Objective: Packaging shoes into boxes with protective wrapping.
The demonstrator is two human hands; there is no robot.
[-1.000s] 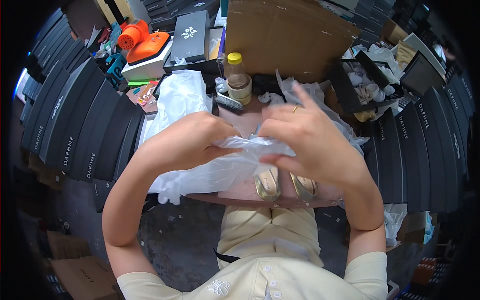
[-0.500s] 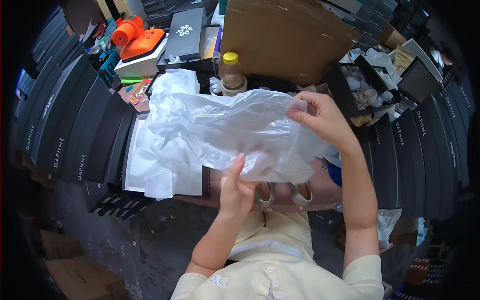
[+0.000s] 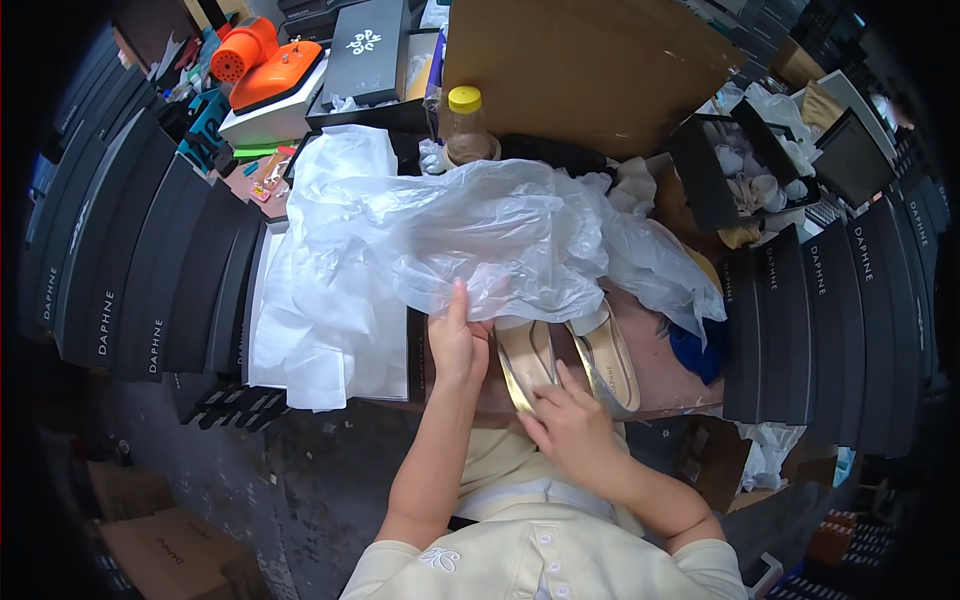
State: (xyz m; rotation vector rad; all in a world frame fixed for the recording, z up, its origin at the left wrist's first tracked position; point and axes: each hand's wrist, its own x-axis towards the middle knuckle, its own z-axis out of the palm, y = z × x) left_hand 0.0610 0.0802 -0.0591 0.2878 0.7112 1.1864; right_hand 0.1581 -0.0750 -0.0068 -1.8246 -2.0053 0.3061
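A crinkled clear plastic bag (image 3: 500, 230) is spread across the work table. My left hand (image 3: 458, 345) pinches its near edge, thumb up on top and the fingers curled beneath. Below the bag lies a pair of sandals with pale insoles and metallic edges, toes partly covered by the plastic. My right hand (image 3: 575, 425) is closed about the heel of the left sandal (image 3: 520, 365), fingers over the insole and thumb at the heel end. Beside it lies the right sandal (image 3: 608, 365), untouched. White tissue paper (image 3: 325, 290) drapes over an open shoe box at the left.
Dark shoe boxes stand in rows at the left (image 3: 130, 250) and right (image 3: 840, 320). Behind the bag are a yellow-capped jar (image 3: 466, 125), a large cardboard sheet (image 3: 590, 70) and an orange device (image 3: 275, 75). Blue cloth (image 3: 697, 350) lies right of the sandals.
My right hand has let go of the bag's far right corner and come down to the left sandal. The bag's right side has dropped onto the table; more of the sandals shows.
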